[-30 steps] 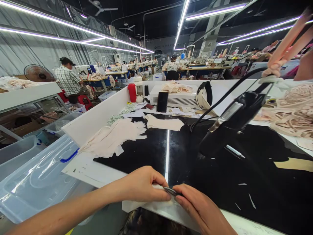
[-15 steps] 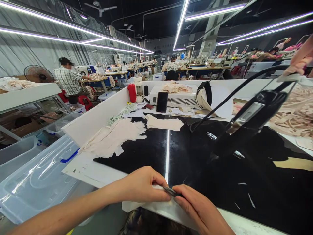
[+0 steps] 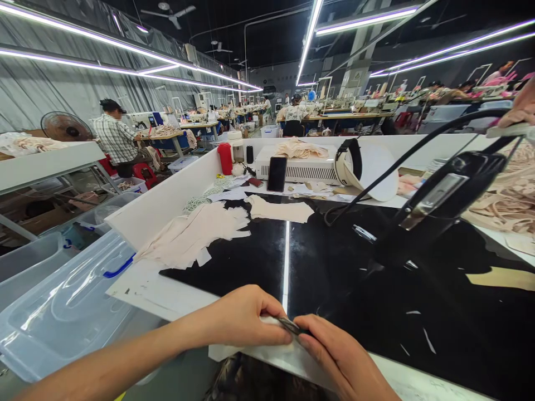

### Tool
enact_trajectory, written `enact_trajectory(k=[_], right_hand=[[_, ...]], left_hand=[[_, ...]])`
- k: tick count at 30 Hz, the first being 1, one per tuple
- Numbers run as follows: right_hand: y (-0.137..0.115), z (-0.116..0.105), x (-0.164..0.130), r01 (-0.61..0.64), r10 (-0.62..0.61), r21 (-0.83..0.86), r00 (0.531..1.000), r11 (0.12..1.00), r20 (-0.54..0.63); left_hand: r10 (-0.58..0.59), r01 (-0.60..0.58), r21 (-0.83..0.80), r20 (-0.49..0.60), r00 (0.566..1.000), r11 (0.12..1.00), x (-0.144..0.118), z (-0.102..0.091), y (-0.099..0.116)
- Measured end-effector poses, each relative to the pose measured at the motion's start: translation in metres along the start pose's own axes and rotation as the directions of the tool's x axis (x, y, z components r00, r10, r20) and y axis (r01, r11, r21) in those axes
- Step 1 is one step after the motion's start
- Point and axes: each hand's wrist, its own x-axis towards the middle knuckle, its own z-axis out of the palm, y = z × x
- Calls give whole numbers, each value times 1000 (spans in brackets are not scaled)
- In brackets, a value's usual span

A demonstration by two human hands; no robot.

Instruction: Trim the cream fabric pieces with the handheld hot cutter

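Observation:
At the near edge of the table, my left hand (image 3: pixel 246 317) pinches a pale cream piece of fabric (image 3: pixel 223 352) between thumb and fingers. Part of the fabric hangs below the hand. Close against it, my right hand (image 3: pixel 330 342) is closed around small scissors (image 3: pixel 289 324). Their dark metal blades point left, reaching the fabric at my left fingertips. The scissors' handles are hidden in my right palm. Beyond my hands, a spread pile of cream fabric pieces (image 3: pixel 196 228) lies on the black tabletop (image 3: pixel 251 267), with another small stack (image 3: pixel 280 210) behind it.
At the right, another person's hand (image 3: pixel 520 108) holds a black corded tool (image 3: pixel 438 206) over the tabletop. A phone (image 3: pixel 277 174) leans on a white box (image 3: pixel 309 167), beside a white visor (image 3: pixel 368 172). Clear plastic bins (image 3: pixel 75 306) stand left. Cream fabric strips (image 3: pixel 501 189) heap at right.
The other person's hand and the black corded tool have shifted slightly to the right. My hands, the fabric and the scissors stay almost in place.

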Motion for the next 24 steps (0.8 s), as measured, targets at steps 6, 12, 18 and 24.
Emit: enact_trajectory(k=[6, 12, 18, 24], right_hand=[[2, -5, -5, -1, 1, -12, 1000, 1000, -17], [-1, -7, -6, -29, 29, -42, 1000, 999, 2], [-5, -9, -7, -23, 23, -48, 1000, 999, -2], [0, -11, -13, 0, -3, -89, 999, 996, -34]], left_hand=[[14, -13, 23, -22, 1000, 1000, 3, 1, 2], [3, -2, 48, -31, 1000, 999, 3, 5, 6], [14, -11, 99, -31, 999, 995, 4, 6, 9], [23, -15, 150, -55, 998, 989, 4, 8, 11]])
